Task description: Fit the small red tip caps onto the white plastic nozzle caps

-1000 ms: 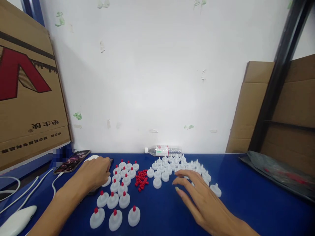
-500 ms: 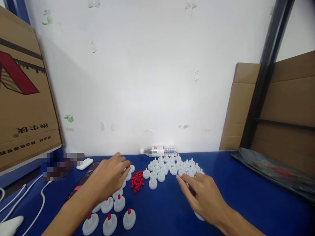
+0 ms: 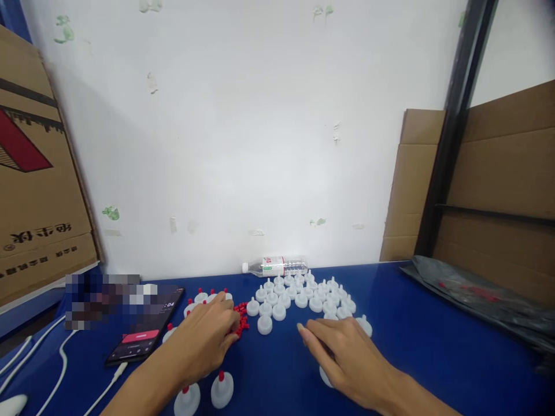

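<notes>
The left hand (image 3: 203, 341) pinches at tiny, light, stiff red plugs (image 3: 240, 319), best nipped by fingertips; the right hand (image 3: 347, 358) rests open beside white caps (image 3: 299, 294)

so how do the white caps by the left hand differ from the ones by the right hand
The caps by the left hand, like the near pair, carry red tips; the caps beyond the right hand are plain white. The red-tipped ones sit left of the red pellet pile, partly under the hand; the plain cluster sits right of it. Both kinds stand nozzle-up on the blue table.
</notes>
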`<state>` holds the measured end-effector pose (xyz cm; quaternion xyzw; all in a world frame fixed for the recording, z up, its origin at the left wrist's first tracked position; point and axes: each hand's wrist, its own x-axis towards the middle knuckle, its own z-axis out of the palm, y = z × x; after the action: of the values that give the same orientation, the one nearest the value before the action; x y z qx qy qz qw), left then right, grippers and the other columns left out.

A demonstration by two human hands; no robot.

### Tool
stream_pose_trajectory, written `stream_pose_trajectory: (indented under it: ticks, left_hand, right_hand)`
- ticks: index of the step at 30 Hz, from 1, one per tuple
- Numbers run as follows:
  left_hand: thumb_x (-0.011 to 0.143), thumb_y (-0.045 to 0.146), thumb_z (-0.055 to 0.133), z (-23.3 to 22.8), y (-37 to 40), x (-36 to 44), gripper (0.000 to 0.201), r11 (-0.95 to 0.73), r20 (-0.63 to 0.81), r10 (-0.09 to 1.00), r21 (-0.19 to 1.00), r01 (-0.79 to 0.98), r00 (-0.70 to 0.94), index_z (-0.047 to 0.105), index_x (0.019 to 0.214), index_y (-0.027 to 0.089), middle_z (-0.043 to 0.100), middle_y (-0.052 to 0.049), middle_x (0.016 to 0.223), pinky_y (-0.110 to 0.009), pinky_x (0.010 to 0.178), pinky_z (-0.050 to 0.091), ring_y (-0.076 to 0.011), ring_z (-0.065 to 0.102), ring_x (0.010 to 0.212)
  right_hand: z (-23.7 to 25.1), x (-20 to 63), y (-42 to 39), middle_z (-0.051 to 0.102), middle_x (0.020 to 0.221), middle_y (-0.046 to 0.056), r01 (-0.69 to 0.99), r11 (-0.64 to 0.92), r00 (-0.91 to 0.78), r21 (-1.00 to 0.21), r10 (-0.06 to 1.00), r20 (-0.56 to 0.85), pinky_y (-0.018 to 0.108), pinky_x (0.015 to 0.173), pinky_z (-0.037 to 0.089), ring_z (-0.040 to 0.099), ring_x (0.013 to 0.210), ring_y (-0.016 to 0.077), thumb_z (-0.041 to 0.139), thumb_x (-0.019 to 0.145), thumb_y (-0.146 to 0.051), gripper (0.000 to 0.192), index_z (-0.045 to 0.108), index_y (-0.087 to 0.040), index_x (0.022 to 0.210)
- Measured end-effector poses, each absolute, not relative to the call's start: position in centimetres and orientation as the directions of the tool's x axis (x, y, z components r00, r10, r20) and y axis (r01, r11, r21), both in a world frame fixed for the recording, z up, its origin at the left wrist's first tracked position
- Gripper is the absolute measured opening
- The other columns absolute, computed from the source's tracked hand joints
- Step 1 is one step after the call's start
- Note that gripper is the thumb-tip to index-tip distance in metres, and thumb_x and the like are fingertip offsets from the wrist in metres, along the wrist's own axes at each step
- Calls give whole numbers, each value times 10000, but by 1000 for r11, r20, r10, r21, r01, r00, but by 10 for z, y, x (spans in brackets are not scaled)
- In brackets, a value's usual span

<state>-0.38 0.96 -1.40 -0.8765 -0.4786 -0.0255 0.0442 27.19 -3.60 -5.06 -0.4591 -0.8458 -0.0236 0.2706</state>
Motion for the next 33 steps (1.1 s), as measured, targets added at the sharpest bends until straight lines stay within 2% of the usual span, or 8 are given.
stream_pose_trajectory:
  ticks: [4,6,11,16,20,25,29,33]
  left_hand:
    - [891,210,640,-17,11,-4,79,-485,85,867,-72,871,490,703,846,194,660,-97,1029,-413,794,485,-298,629,954]
    - [884,201,644,-19,11,-3,88,-478,68,872,-92,873,485,701,818,193,668,-91,1006,-404,781,482,-287,638,913]
    - [881,125,597,-23,14,-3,141,-470,40,878,-111,875,477,719,852,191,688,-97,996,-390,773,481,-281,649,906]
    - [877,126,586,-24,12,-4,133,-475,46,875,-114,873,482,704,875,186,677,-115,1037,-403,771,496,-304,652,949]
    - [876,127,584,-18,10,-3,123,-449,29,890,-124,885,456,693,877,185,671,-114,1053,-411,788,504,-300,659,939]
    - [875,151,592,-16,10,-4,112,-415,-9,909,-112,903,417,700,872,181,674,-122,1044,-417,810,500,-302,661,943]
    - [864,152,589,-21,11,-7,126,-425,9,904,-70,902,427,701,896,198,675,-111,1051,-397,805,482,-292,658,940]
    - [819,106,551,-20,10,-7,156,-468,52,880,-63,881,472,662,868,204,671,-90,991,-377,741,460,-282,653,866]
  right_hand:
    - [-49,273,-36,646,748,15,854,501,-378,-140,782,495,295,607,308,632,677,181,347,1077,-379,394,592,-219,813]
    - [-51,273,-36,655,744,10,868,474,-369,-145,813,450,294,594,304,624,634,176,378,1068,-414,383,607,-223,829]
    - [-60,265,-40,658,702,-21,793,592,-530,-142,786,318,285,589,311,616,582,149,421,1057,-396,368,604,-225,788]
    - [-57,262,-47,708,928,-33,682,664,-593,-308,748,298,260,748,417,684,816,151,558,1005,-363,134,657,-272,1010]
    - [-49,267,-48,690,1102,-12,689,639,-562,-343,769,303,296,842,426,664,1014,199,607,969,-406,200,639,-301,1137]
    - [-43,268,-44,698,818,19,829,531,-505,-178,846,170,333,705,418,677,762,251,656,856,-646,414,657,-234,895]
    - [-45,267,-44,715,830,-20,770,612,-597,-179,791,135,291,663,406,688,726,207,674,898,-520,274,633,-249,888]
    - [-47,268,-47,725,947,-26,737,642,-607,-209,766,211,298,747,455,712,836,214,680,926,-432,200,631,-278,1043]
